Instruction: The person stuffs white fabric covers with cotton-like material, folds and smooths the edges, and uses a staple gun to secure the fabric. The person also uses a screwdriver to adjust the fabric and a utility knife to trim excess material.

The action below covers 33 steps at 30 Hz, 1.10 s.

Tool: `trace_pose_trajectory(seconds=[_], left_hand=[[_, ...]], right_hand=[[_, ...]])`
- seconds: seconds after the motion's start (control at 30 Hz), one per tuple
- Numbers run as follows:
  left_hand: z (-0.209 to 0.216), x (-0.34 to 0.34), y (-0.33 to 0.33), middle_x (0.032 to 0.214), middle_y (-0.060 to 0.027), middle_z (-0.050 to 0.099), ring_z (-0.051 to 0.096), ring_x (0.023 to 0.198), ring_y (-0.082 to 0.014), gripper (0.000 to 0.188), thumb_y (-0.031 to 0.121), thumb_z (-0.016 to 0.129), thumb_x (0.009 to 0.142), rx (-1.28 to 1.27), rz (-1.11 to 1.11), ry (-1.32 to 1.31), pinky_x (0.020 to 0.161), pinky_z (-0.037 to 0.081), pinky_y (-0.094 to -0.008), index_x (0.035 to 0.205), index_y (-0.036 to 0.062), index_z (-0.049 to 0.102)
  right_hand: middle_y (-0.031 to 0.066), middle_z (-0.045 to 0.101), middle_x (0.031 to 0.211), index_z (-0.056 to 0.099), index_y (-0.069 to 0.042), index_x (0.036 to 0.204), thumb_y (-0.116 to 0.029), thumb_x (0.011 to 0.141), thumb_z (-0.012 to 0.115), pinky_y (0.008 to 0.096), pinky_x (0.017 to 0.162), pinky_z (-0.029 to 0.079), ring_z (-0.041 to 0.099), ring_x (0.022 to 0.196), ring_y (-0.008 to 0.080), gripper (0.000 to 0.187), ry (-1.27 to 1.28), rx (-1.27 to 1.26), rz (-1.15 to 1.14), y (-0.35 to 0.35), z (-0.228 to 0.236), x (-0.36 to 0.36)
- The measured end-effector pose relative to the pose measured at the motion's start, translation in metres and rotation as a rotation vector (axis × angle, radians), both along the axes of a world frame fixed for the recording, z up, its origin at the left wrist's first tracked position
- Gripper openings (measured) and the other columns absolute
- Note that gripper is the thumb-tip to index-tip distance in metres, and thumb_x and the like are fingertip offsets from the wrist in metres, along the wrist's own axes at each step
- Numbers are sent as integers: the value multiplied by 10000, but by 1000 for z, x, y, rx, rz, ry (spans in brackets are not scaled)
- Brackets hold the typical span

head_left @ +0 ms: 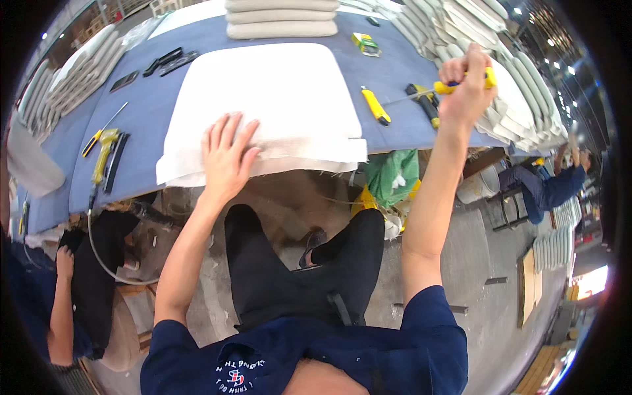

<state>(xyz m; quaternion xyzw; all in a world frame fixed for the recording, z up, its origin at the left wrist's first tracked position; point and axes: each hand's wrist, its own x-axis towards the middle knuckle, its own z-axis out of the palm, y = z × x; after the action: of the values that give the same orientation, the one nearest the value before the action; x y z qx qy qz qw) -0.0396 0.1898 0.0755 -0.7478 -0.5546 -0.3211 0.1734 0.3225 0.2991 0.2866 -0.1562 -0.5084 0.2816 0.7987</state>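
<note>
A flat white cushion panel [276,99] with a pale fabric edge lies on the blue-covered table in front of me. My left hand [227,151] rests flat on its near part, fingers stretched out. Off to the right, my right hand [466,85] is raised and wrapped round the yellow handle of a screwdriver [489,78]. Its thin shaft points left, above a yellow utility knife [376,107] on the table. A yellow-and-black tool [424,104], partly behind the shaft, lies near my right forearm.
Stacks of padded panels stand at the back [282,20], left [85,66] and right [526,99]. A pneumatic stapler [103,158] with a hose and another screwdriver [99,135] lie left. A green bag [393,176] hangs below the edge. People sit on both sides.
</note>
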Motion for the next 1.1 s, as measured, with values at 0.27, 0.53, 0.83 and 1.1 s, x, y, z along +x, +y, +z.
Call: trace_pose_trajectory(seconds=[0.27, 0.53, 0.83, 1.1], left_hand=[[28, -80, -12, 1505, -267, 548, 516, 1408, -435, 621, 416, 691, 999, -53, 362, 38, 1137, 428, -529, 1532, 125, 560], [24, -108, -29, 1364, -320, 657, 672, 1239, -397, 773, 495, 654, 1041, -314, 226, -677, 1074, 495, -444, 1610, 46, 385], [7, -38, -95, 1384, -149, 632, 611, 1236, -197, 519, 205, 624, 1081, -243, -25, -1116, 1090, 464, -344, 1547, 47, 460], [21, -85, -83, 1217, -121, 640, 583, 1153, -196, 380, 240, 657, 1065, -371, 369, -949, 1020, 444, -357, 1410, 86, 613]], right_hand=[[-49, 432, 600, 600, -92, 877, -311, 1038, 703, 264, 486, 338, 430, 519, 73, 291, -361, -427, 125, -6, -5, 67], [96, 658, 807, 662, -38, 803, -410, 1105, 539, 384, 798, 511, 616, 768, 254, 494, -158, 559, -943, 43, -39, 66], [170, 779, 1138, 747, -92, 1213, -468, 932, 797, 414, 983, 537, 734, 1078, 314, 472, -640, -641, -879, 67, -232, 148], [86, 627, 1341, 681, -176, 1324, -292, 964, 742, 540, 1016, 474, 553, 1292, 337, 383, -1095, -339, -1195, 24, -235, 132]])
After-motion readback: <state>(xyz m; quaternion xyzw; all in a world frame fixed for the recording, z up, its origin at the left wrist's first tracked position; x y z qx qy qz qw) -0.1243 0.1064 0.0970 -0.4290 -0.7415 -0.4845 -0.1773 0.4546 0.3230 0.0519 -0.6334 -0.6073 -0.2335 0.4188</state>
